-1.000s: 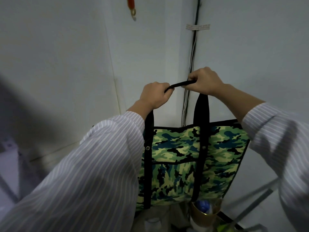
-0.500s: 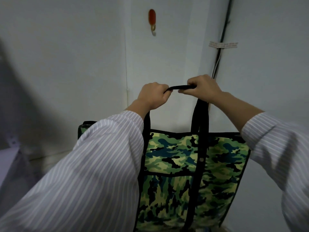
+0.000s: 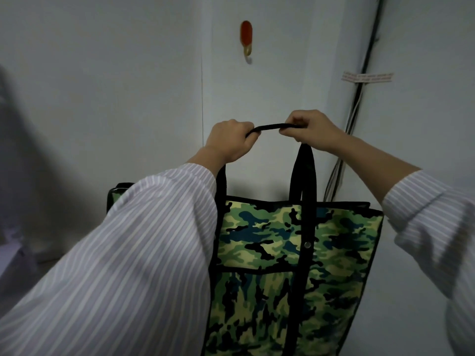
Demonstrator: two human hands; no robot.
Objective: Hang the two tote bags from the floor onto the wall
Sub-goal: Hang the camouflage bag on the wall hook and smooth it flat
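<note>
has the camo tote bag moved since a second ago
Yes. The camouflage tote bag has risen toward the red wall hook, its black strap closer beneath it.

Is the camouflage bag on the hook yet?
No. Both hands, left and right, hold its strap below the bare hook.

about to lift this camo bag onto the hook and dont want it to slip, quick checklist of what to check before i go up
1. Left hand closed on the black strap: ok.
2. Right hand closed on the strap: ok.
3. Strap stretched between the hands, leaving an open span to catch on the hook: ok.
4. Red wall hook free, nothing hanging on it: ok.
5. Strap at hook height: not ok, it sits well below the hook.
6. Both of the camo tote bag's handles gathered together: cannot tell.
</note>
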